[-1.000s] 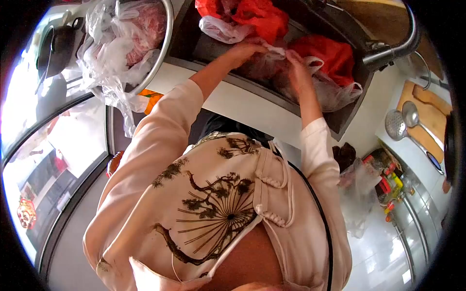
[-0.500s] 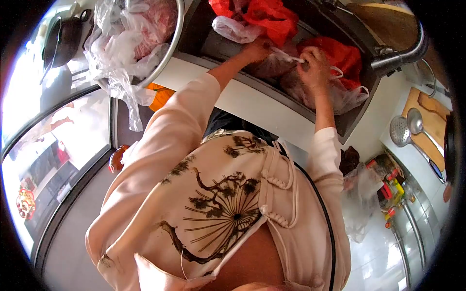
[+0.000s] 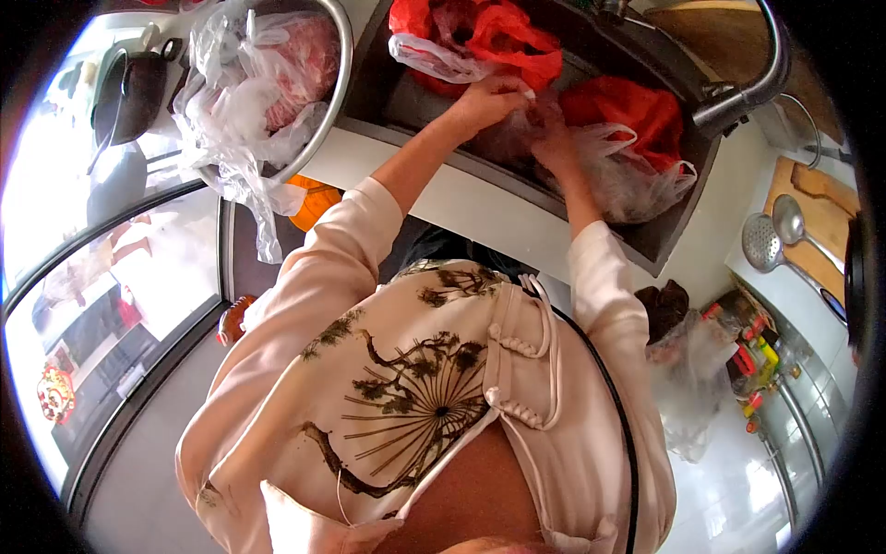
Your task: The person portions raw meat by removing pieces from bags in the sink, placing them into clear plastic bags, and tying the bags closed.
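Observation:
A clear plastic bag (image 3: 506, 138) lies low in the dark sink (image 3: 374, 125), between my two hands. My left hand (image 3: 491, 102) is closed on its top, fingers pinched together. My right hand (image 3: 554, 140) is at the same bag, lower and to the right; its fingers are in shadow and blurred. Just beyond my left hand are red bags (image 3: 517, 42) with a whitish bag (image 3: 429, 57). Another red bag (image 3: 637, 111) sits to the right of my hands, with a clear bag (image 3: 628, 180) in front of it.
At the left, a metal bowl (image 3: 343, 83) holds plastic bags with reddish contents. A black faucet (image 3: 729, 109) reaches over the sink's right end. A slotted spoon (image 3: 764, 242) and a ladle (image 3: 789, 220) rest by a wooden board (image 3: 812, 198). A dark pot (image 3: 134, 92) stands far left.
My hands have come closer together. The white twisted bag top stretched between them half a second ago is no longer visible. My right hand has moved left and lower.

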The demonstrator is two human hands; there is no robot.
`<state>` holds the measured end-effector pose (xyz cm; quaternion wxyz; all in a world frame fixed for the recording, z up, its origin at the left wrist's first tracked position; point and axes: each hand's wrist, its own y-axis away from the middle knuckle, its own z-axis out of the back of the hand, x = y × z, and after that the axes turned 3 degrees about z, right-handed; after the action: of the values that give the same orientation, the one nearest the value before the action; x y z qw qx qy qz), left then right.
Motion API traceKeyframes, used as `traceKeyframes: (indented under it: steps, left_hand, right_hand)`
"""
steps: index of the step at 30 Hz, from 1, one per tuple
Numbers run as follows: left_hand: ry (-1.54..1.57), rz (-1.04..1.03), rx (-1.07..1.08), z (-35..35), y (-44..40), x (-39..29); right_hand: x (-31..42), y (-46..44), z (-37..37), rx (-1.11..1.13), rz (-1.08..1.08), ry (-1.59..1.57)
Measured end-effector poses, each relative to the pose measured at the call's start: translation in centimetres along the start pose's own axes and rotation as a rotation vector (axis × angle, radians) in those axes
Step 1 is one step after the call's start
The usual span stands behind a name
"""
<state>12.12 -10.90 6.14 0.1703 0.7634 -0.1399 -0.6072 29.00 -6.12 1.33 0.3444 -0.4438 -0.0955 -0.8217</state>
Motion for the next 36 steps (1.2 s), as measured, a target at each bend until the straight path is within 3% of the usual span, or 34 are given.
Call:
traceKeyframes:
  steps: [2, 7, 9, 11, 12, 14, 15, 17, 19, 21, 22, 24, 26, 28, 29, 30, 31, 33, 36]
  left_hand:
    - [-0.184, -0.116, -0.108, -0.5, 1.2, -1.2]
    - [-0.212, -0.074, -0.19, 0.9, 0.7, 0.2]
    - [-0.259, -0.05, -0.2, 0.9, 0.4, 1.2]
    - [-0.608, -0.443, -0.215, 0.6, -0.7, 4.3]
    - [-0.603, -0.444, -0.218, -0.1, -1.2, 5.4]
    - [-1.023, -0.617, -0.464, -1.6, -2.1, 6.7]
    - [-1.02, -0.612, -0.47, -1.7, -2.3, 7.2]
    - [-0.852, -0.199, -0.199, -1.6, -2.9, 7.6]
    - [-0.979, -0.189, -0.264, -0.4, -3.1, 7.7]
    - [-1.109, -0.169, -0.324, 2.1, -2.7, 8.4]
    - [-1.189, -0.498, -0.315, 4.6, -3.1, 9.4]
    - [-1.252, -0.828, -0.275, 6.8, -1.0, 8.3]
    - [-1.075, -0.213, 0.067, 6.0, 3.1, 1.9]
    - [-1.268, -0.303, 0.052, 5.0, 5.3, 0.4]
    - [-1.456, -0.398, 0.017, 4.6, 6.1, -0.2]
    - [-1.556, -0.329, 0.055, 4.1, 6.8, -0.8]
    - [-1.557, -0.326, 0.061, 3.8, 7.6, -1.0]
    - [-1.641, -0.246, -0.085, 3.4, 8.8, -1.4]
    - [-1.664, -0.268, -0.197, 4.3, 11.6, -2.7]
  right_hand:
    - [0.3, -0.3, 0.0, 0.022, 0.018, 0.074]
    - [-1.1, -1.0, 1.0, 0.229, 0.051, 0.283]
    - [-1.2, -1.4, 1.9, 0.359, -0.106, 0.462]
    - [-2.5, -1.4, 1.5, 0.363, -0.098, 0.48]
    - [-3.1, -1.4, 1.3, 0.364, -0.084, 0.495]
    - [-0.7, -2.1, 2.0, 0.395, -0.141, 0.514]
    - [0.3, -2.2, 2.2, 0.423, -0.202, 0.528]
    - [-0.1, -1.5, 2.1, 0.365, -0.127, 0.492]
    - [-0.1, -1.2, 3.5, 0.301, -0.053, 0.458]
    - [1.0, -1.5, 6.6, 0.227, -0.189, 0.498]
    - [0.5, -2.0, 7.9, 0.22, -0.192, 0.495]
    - [-0.7, -2.3, 9.6, 0.275, -0.456, 0.383]
    - [-1.8, -1.7, 9.2, 0.248, -0.532, 0.192]
    - [-2.3, -0.6, 8.7, 0.228, -0.603, 0.004]
    - [-2.1, -0.4, 8.3, 0.015, -0.647, -0.383]
    - [-2.2, -0.1, 7.9, -0.204, -0.671, -0.77]
    - [-3.2, 0.5, 7.6, -0.207, -0.677, -0.774]
    - [-5.8, 1.1, 7.2, -0.375, -0.798, -1.113]
    - [-4.0, 1.2, 7.3, -0.53, -0.939, -1.236]
